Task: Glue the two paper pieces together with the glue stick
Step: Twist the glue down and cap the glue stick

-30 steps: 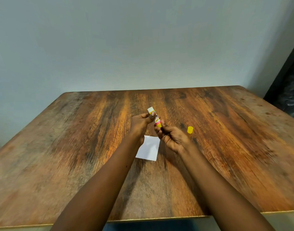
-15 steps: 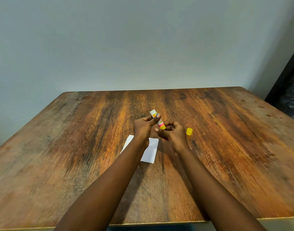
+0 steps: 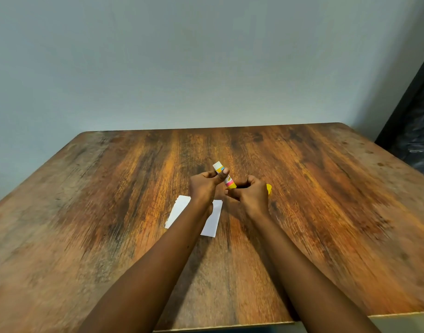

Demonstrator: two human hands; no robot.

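Observation:
Both hands hold the uncapped glue stick (image 3: 224, 174) above the middle of the table, tilted with its white tip up and to the left. My left hand (image 3: 204, 187) pinches the upper body between thumb and fingers. My right hand (image 3: 250, 196) closes around the yellow base end. White paper (image 3: 212, 221) lies flat on the table below my left wrist, which hides its middle; a part shows on each side of the forearm. The yellow cap (image 3: 269, 188) sits on the table just behind my right hand, mostly hidden.
The wooden table (image 3: 326, 212) backs onto a pale wall. Its front edge runs along the bottom of the view. A dark object (image 3: 415, 131) stands past the table's right rear corner.
My right hand has curled tighter around the stick's base and now covers part of the cap. More of the paper shows to the left of my left forearm. The stick stays tilted.

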